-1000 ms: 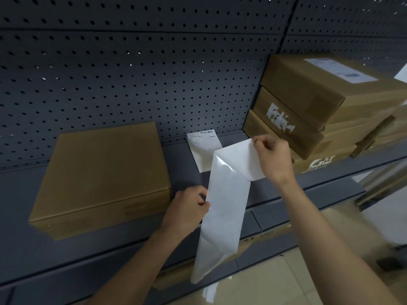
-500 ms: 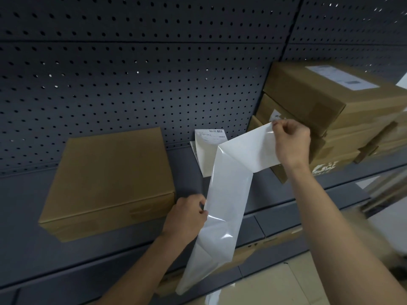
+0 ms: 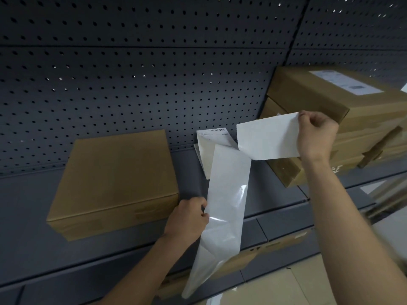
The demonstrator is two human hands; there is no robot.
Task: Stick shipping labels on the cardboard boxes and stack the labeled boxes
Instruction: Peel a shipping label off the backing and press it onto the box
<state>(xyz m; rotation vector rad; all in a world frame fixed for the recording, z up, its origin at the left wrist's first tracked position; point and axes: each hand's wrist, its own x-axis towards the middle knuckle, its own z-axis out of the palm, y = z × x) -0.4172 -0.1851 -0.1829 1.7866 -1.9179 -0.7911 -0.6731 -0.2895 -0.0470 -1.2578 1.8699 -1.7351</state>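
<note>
A plain cardboard box (image 3: 116, 179) lies flat on the grey shelf at the left, with no label on its top. My right hand (image 3: 316, 134) pinches the upper corner of a white label (image 3: 268, 139), lifted away from a long glossy backing strip (image 3: 226, 194). My left hand (image 3: 188, 219) grips the strip's left edge beside the box's right front corner. The strip hangs down past the shelf front. A stack of cardboard boxes (image 3: 356, 133) stands at the right; its top box bears a shipping label (image 3: 345, 82).
Printed labels (image 3: 211, 146) lean against the dark pegboard wall (image 3: 132, 84) between the box and the stack. The grey shelf (image 3: 26, 205) runs across the view. Flattened cardboard (image 3: 253, 258) lies under the shelf front, above a tan floor.
My right hand has pulled the label up and to the right, peeling it further off the backing strip. My left hand has kept its hold on the strip.
</note>
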